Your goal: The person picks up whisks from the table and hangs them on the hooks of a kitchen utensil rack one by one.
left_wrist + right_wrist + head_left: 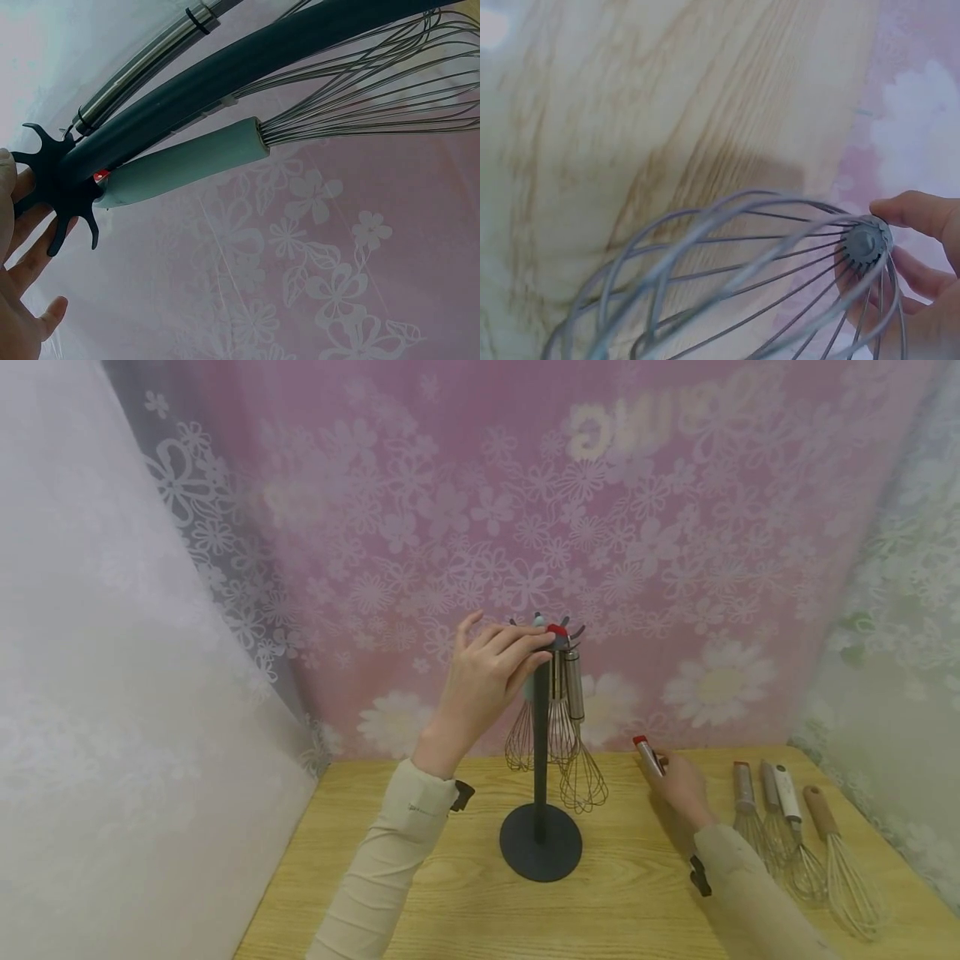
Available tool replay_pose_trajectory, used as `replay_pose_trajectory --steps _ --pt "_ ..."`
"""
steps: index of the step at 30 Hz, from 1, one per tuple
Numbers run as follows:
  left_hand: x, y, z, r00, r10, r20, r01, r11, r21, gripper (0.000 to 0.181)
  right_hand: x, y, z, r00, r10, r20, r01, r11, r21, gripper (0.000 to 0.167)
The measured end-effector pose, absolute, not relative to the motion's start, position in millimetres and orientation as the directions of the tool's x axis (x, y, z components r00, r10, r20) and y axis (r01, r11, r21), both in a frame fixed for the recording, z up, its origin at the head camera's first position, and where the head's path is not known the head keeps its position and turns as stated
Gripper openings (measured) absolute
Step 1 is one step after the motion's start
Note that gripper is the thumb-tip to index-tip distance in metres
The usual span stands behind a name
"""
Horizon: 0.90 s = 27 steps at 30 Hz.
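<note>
A dark whisk stand (541, 735) stands upright on a round base, with curved hooks at its top. My left hand (487, 664) grips that top, fingers over it and thumb lower down. From the hooks hang a whisk with a mint-green handle (187, 161), a silver-handled whisk (573, 685) and another with a red end (557, 630), partly hidden by the stand. To the right of the stand, my right hand (684, 785) holds a silver whisk (647, 756) with a red handle end. Its wire loops (780, 262) fill the lower right wrist view.
Several whisks lie on the wooden table (450, 893) at the right, among them one with a red-ended silver handle (742, 785), a white-handled one (786, 793) and a wooden-handled one (821, 810). A pink flowered curtain (450, 527) hangs behind, with pale sheets at both sides.
</note>
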<state>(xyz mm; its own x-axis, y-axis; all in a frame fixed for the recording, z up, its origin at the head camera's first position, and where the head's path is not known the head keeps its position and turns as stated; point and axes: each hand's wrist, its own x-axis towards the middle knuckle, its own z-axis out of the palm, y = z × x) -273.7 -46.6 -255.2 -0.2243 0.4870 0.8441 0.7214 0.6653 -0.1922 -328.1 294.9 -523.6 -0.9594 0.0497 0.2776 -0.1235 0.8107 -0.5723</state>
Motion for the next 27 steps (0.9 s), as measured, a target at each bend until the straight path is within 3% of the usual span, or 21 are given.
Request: replay_pose_trajectory --steps 16,27 --pt "-274.2 -47.7 -255.4 -0.233 0.48 0.846 0.723 0.667 -0.179 0.026 -315.5 278.7 -508.3 -0.874 0.165 0.457 -0.206 0.727 -0.655 0.058" --pt "-273.0 -46.8 -256.1 -0.235 0.48 0.845 0.727 0.664 -0.175 0.027 -299.4 265.9 -505.9 -0.819 0.263 0.51 -0.253 0.632 -0.732 0.059"
